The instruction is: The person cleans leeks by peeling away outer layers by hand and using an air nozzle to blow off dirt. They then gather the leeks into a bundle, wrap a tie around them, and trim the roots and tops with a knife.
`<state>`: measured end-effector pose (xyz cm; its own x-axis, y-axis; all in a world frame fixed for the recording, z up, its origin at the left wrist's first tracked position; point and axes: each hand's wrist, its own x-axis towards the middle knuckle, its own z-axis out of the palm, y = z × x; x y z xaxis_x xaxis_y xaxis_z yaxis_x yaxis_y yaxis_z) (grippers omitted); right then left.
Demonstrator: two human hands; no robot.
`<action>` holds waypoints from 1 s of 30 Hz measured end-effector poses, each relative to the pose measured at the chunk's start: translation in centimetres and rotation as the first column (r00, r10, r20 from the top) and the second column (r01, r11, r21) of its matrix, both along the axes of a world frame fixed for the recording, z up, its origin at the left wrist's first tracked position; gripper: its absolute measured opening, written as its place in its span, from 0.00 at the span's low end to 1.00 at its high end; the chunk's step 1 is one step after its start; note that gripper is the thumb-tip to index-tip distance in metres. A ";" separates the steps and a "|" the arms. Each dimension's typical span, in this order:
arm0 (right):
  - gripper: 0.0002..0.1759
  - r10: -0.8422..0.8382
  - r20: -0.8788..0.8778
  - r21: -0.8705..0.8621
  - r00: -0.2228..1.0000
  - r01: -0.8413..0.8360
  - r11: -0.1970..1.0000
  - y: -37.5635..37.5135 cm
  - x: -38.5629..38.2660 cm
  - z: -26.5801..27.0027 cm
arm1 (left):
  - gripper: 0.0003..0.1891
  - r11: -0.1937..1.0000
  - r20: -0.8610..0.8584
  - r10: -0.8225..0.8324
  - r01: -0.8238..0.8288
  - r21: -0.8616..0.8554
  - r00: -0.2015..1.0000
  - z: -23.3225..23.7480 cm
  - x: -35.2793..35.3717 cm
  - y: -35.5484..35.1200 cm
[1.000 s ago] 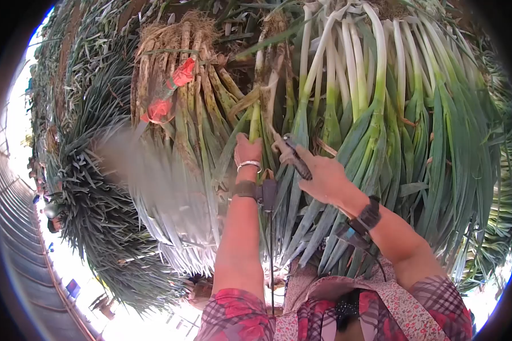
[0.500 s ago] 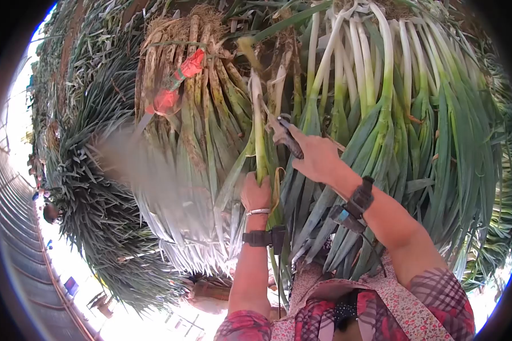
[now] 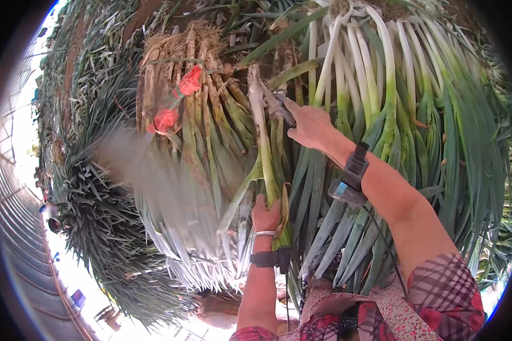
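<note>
In the head view my left hand point(image 3: 266, 213) is closed around the green stalk of a long green onion point(image 3: 260, 122), held with its white end pointing away from me. My right hand point(image 3: 310, 126) grips a dark-handled tool point(image 3: 283, 112) beside the upper part of that stalk. The tool's working end is hard to make out. Brownish onions with roots point(image 3: 196, 96) lie to the left, with a red-wrapped item point(image 3: 176, 102) on top. Cleaner white-and-green onions point(image 3: 375, 74) are spread out to the right.
A large heap of dark green leaves point(image 3: 108, 227) fills the left side. More onions point(image 3: 498, 227) lie at the far right. A ribbed curved structure point(image 3: 25, 244) runs along the left edge. A blurred patch covers part of the left bundle.
My left hand has shifted slightly right and toward me with the onion. My right hand has moved slightly up. A loose leaf piece now shows beside the onion's white end.
</note>
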<state>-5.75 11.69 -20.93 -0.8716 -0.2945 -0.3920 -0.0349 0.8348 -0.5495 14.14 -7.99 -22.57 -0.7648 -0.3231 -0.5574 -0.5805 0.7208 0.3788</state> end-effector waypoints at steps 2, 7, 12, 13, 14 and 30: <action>0.40 0.001 -0.024 -0.027 1.000 -0.002 1.000 -0.1 0.3 -0.1 | 0.15 0.969 0.013 0.098 -0.098 0.228 0.995 -1.6 0.6 -1.1; 0.43 0.022 0.062 -0.143 0.998 -0.013 0.990 0.4 2.7 1.5 | 0.14 0.923 -0.016 0.162 -0.146 0.356 0.987 -2.3 0.8 -1.7; 0.42 -0.012 0.098 -0.171 0.995 0.029 0.985 2.1 4.0 4.2 | 0.19 0.898 -0.060 0.204 -0.162 0.410 0.977 1.8 -0.8 -1.3; 0.42 0.007 0.104 -0.238 0.995 0.018 0.971 2.5 4.6 4.5 | 0.19 0.887 -0.059 0.227 -0.182 0.424 0.972 3.2 -1.4 -1.5; 0.41 0.026 0.107 -0.304 0.994 0.008 0.953 3.0 5.0 4.9 | 0.18 0.877 -0.058 0.250 -0.200 0.438 0.967 4.5 -2.0 -1.6; 0.42 -0.475 -0.113 -0.205 0.872 0.448 0.870 20.3 7.9 15.1 | 0.24 0.943 -0.193 -0.312 0.328 0.060 0.930 6.8 -13.6 18.7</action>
<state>2.10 32.01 -5.82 -0.9691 0.1077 -0.2217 0.2353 0.6725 -0.7017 0.50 10.76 -15.76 -0.9087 -0.0001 -0.4175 -0.2418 0.8153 0.5261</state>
